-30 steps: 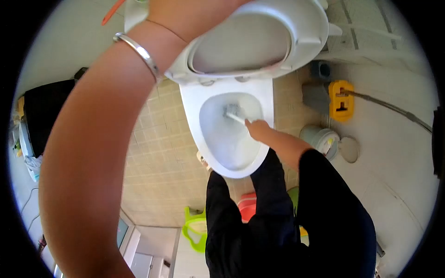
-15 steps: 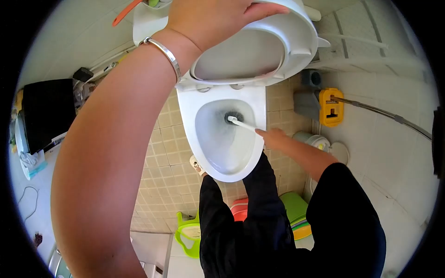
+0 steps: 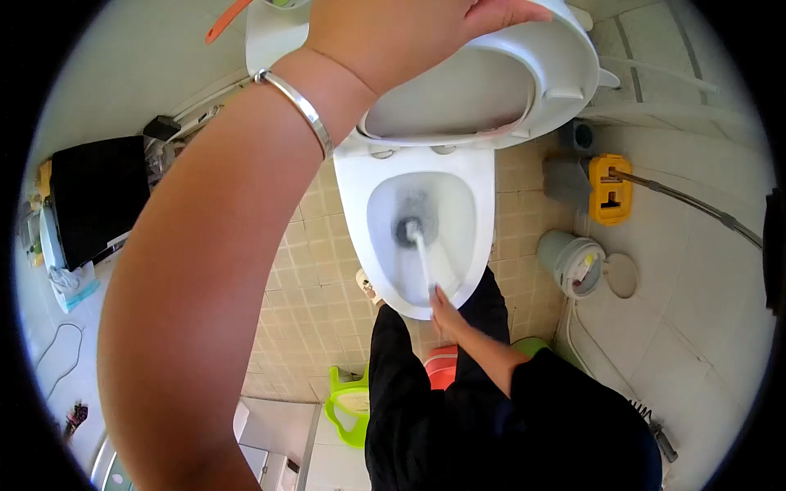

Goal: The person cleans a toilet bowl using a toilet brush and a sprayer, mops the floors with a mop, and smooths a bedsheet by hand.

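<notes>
My right hand (image 3: 444,313) is closed round the white handle of a toilet brush (image 3: 424,260), at the front rim of the white toilet bowl (image 3: 350,184). The brush's dark head rests down inside the bowl, its handle slanting toward me. At the top of the view my left hand (image 3: 409,33) grips the raised toilet seat (image 3: 565,69); its thumb lies along the upper edge, while most of its fingers are out of sight. A silver bracelet (image 3: 299,106) circles the left wrist.
On the right stand a grey bucket with a yellow top (image 3: 610,192), a mop pole (image 3: 696,204) and a pale bin (image 3: 565,258). Below the bowl are a green plastic stool (image 3: 336,409) and a red basin (image 3: 442,368). A black box-like thing (image 3: 98,196) is at left.
My right hand has swung from the bowl's right side to its front edge, turning the brush handle toward me. The brush head has shifted slightly forward. My left hand still holds the seat.
</notes>
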